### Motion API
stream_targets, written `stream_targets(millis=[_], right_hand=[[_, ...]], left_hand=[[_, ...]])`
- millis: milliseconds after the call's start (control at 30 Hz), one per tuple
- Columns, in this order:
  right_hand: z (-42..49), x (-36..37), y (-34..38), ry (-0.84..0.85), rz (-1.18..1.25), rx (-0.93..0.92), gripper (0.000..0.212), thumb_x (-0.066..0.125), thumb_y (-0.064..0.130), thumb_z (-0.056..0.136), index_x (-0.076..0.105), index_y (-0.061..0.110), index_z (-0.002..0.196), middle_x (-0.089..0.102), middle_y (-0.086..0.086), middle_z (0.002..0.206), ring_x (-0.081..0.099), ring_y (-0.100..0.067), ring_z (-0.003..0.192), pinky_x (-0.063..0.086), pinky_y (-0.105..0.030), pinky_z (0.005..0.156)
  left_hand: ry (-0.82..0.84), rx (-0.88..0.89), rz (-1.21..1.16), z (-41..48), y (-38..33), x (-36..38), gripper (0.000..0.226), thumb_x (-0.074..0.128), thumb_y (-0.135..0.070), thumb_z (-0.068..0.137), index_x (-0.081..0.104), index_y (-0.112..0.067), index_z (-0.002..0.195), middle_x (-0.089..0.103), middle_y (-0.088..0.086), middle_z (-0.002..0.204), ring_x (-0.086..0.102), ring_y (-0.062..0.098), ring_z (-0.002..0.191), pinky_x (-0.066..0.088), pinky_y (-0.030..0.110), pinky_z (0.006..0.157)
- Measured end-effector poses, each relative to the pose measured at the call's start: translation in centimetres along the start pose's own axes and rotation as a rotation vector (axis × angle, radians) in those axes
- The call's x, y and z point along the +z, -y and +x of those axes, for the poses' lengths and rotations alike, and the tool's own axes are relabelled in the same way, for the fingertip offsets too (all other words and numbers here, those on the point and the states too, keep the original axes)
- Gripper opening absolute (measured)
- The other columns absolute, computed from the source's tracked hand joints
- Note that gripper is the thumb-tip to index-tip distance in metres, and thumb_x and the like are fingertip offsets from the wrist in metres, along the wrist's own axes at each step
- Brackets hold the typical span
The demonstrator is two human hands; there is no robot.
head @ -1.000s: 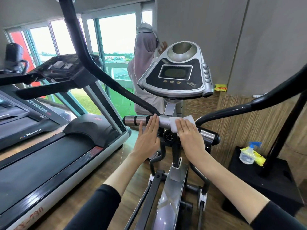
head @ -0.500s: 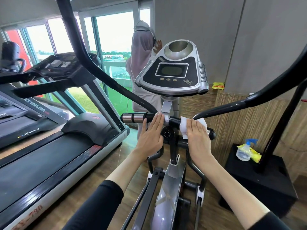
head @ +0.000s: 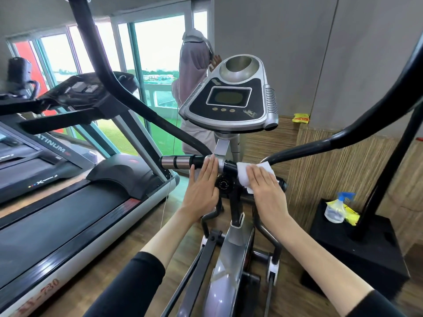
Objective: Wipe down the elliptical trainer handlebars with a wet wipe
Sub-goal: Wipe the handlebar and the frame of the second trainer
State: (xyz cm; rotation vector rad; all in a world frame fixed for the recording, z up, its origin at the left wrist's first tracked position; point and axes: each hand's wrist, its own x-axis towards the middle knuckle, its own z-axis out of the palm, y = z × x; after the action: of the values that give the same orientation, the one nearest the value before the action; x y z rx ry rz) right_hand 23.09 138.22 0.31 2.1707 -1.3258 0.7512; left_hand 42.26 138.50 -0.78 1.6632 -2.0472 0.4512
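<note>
The treadmill at the left reads "ATINUM" on its upright, the first letters hidden, and "-730" in faded red on its side rail. The short handlebar under the console runs left to right, chrome end pointing left. The right hand, fingers straight, presses the white wet wipe onto the bar's right half. The left hand lies flat and released against the centre.

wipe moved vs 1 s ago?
Yes. The wipe under the right hand has slid right along the handlebar. It has moved off the centre stem onto the right side, and black bar now shows between them.
</note>
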Motion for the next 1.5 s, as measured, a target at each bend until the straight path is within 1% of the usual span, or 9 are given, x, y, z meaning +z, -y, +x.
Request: stream_targets(millis=[533,633,733,867,1000,1200,1300,1400,1500], right_hand=[[0.8,0.5,-1.4,-0.024,0.078,-0.080,0.053,0.031,0.010,0.078,0.047,0.000,0.127,0.063,-0.021,0.114,0.064,-0.035,0.094,0.055,-0.042,0.083],[1.5,0.8,-1.3,0.021,0.073,-0.126,0.054,0.034,0.012,0.078,0.056,0.000,0.125,0.064,-0.018,0.115,0.064,-0.033,0.095,0.055,-0.041,0.084],[1.0,0.9,-2.1,0.004,0.082,-0.190,0.054,0.037,0.011,0.079,0.044,0.000,0.131,0.062,-0.016,0.120,0.063,-0.032,0.102,0.053,-0.041,0.088],[-1.0,1.0,-4.2,-0.079,0.124,-0.211,0.052,0.035,0.009,0.082,0.049,-0.003,0.130,0.060,-0.020,0.124,0.062,-0.036,0.107,0.052,-0.044,0.089],[-2.6,1.0,-6.3,-0.115,0.158,-0.226,0.054,0.033,0.005,0.080,0.039,-0.002,0.133,0.059,-0.019,0.127,0.061,-0.034,0.111,0.053,-0.043,0.090],[-2.4,0.3,-5.8,-0.097,0.235,-0.115,0.059,0.061,-0.008,0.063,0.056,-0.011,0.122,0.061,-0.030,0.115,0.064,-0.042,0.100,0.057,-0.046,0.079],[-1.4,0.2,-5.0,-0.076,0.176,-0.084,0.043,0.047,0.000,0.078,0.058,-0.011,0.119,0.063,-0.028,0.109,0.065,-0.040,0.095,0.055,-0.044,0.080],[-0.4,0.0,-3.9,-0.014,0.147,-0.067,0.050,0.031,0.011,0.082,0.061,-0.007,0.117,0.065,-0.023,0.106,0.065,-0.035,0.091,0.055,-0.042,0.081],[0.1,0.5,-2.9,-0.027,0.115,-0.105,0.043,0.048,0.006,0.081,0.058,-0.004,0.121,0.064,-0.020,0.111,0.065,-0.033,0.095,0.054,-0.040,0.082]], left_hand=[[0.001,-0.119,0.035,-0.2,-2.9,0.5,0.072,0.008,-0.028,0.084,-0.001,-0.013,0.154,-0.006,-0.004,0.160,-0.011,0.010,0.147,-0.014,0.044,0.118],[0.007,-0.150,0.036,-0.2,-3.9,0.6,0.075,0.007,-0.028,0.081,-0.003,-0.013,0.154,-0.006,-0.002,0.161,-0.009,0.011,0.148,-0.009,0.047,0.119],[0.005,-0.189,0.026,-0.1,-4.6,0.6,0.074,0.002,-0.031,0.080,-0.005,-0.015,0.153,-0.008,-0.005,0.160,-0.011,0.009,0.147,-0.011,0.044,0.119],[0.010,-0.204,0.027,-0.1,-4.7,0.7,0.071,0.006,-0.029,0.082,-0.010,-0.019,0.151,-0.014,-0.009,0.157,-0.015,0.007,0.146,-0.012,0.045,0.118],[0.006,-0.216,0.006,-0.1,-4.9,0.6,0.066,0.008,-0.030,0.086,-0.015,-0.024,0.148,-0.016,-0.010,0.155,-0.014,0.008,0.146,-0.013,0.046,0.118],[0.026,-0.237,-0.025,0.0,-5.4,0.2,0.068,0.013,-0.026,0.086,-0.011,-0.022,0.150,-0.013,-0.009,0.156,-0.013,0.008,0.146,-0.014,0.044,0.118],[0.036,-0.236,-0.017,0.0,-5.3,0.1,0.069,0.016,-0.024,0.087,-0.010,-0.020,0.151,-0.015,-0.012,0.155,-0.013,0.007,0.146,-0.013,0.045,0.118],[0.042,-0.231,-0.011,-0.1,-5.1,0.0,0.069,0.016,-0.024,0.087,-0.009,-0.020,0.151,-0.016,-0.012,0.154,-0.013,0.006,0.146,-0.013,0.045,0.118],[0.050,-0.237,-0.028,0.0,-5.3,-0.1,0.070,0.016,-0.023,0.086,-0.009,-0.020,0.151,-0.016,-0.012,0.154,-0.013,0.006,0.146,-0.013,0.045,0.118]])
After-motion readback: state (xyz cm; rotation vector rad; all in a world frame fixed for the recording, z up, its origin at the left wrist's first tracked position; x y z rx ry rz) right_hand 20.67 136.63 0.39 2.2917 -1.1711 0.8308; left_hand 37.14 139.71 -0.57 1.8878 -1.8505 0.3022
